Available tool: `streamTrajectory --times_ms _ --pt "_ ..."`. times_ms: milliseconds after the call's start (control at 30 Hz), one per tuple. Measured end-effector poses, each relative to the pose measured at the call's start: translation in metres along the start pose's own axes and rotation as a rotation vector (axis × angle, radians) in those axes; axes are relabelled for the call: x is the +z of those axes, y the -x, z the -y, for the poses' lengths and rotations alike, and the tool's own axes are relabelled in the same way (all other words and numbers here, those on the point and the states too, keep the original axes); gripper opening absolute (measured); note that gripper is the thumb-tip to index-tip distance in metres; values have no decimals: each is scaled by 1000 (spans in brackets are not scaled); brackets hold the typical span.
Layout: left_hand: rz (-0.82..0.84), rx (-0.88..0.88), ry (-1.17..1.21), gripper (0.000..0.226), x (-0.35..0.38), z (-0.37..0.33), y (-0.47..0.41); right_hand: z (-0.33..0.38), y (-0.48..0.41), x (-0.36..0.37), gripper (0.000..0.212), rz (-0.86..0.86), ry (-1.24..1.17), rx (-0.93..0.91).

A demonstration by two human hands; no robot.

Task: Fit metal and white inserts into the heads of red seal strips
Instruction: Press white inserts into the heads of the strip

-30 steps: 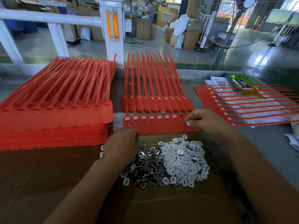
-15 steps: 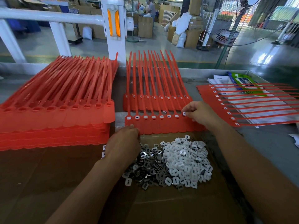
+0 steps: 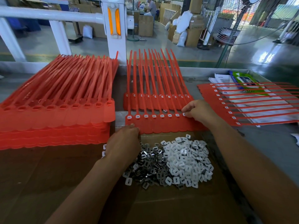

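The right hand is at the right end of the near row of red seal strips. Its fingers are curled narrow and pinch a white insert at the head of the end strip. The heads to its left already carry white inserts. The left hand rests at the near left edge of the same row with its fingers curled down. The back of the hand hides whether they hold anything. It partly covers the metal inserts, which lie on cardboard beside the white insert pile. A tall strip stack stands on the left, and fitted strips lie on the tabletop to the right.
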State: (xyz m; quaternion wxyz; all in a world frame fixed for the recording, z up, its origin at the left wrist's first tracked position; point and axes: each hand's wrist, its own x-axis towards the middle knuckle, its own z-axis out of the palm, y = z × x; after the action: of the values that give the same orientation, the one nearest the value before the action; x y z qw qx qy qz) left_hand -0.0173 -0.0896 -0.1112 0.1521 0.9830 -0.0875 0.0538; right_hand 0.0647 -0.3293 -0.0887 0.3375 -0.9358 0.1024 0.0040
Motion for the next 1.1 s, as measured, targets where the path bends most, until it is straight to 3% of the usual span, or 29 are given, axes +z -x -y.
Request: streamTrajectory --times_ms 433,1100 --pt "9 -4 -18 34 0 0 0 16 -12 -6 26 86 17 121" --pt "3 -2 -5 35 -1 -1 0 -5 3 -2 19 12 -47 -33"
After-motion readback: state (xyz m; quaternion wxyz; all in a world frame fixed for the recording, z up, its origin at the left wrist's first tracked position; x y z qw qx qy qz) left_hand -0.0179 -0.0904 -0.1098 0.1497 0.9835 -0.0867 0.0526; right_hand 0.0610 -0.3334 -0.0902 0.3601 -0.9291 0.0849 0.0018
